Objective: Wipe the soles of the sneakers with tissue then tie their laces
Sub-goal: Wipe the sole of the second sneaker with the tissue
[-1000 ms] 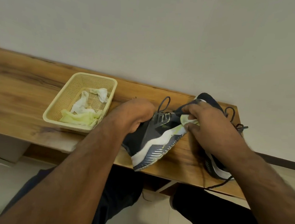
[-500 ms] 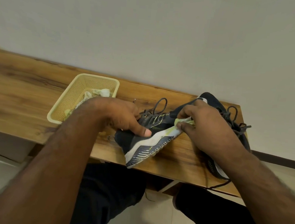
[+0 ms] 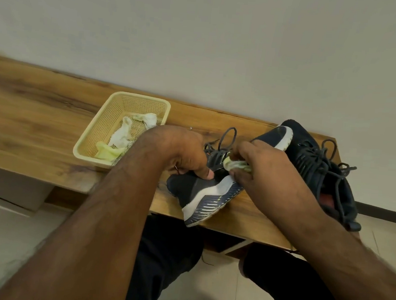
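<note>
A single wide-angle view looks from the person's head forward and steeply down, close over both forearms, which enter from the bottom edge and meet near the middle of the frame. It faces a long brown wood-grain worktop [image 3: 39, 121] that runs aslant from the left edge to the right against a plain pale wall [image 3: 201, 42], which fills the upper half. Below the worktop's near edge the view takes in dark-trousered knees and pale floor tiles [image 3: 11, 241].

- The left hand [image 3: 187, 153], a second ago tucked inside the tilted sneaker [image 3: 210, 194], now grips its heel from outside.
- The right hand [image 3: 262, 169] has slid its tissue [image 3: 235, 164] heelward along the sole.
</note>
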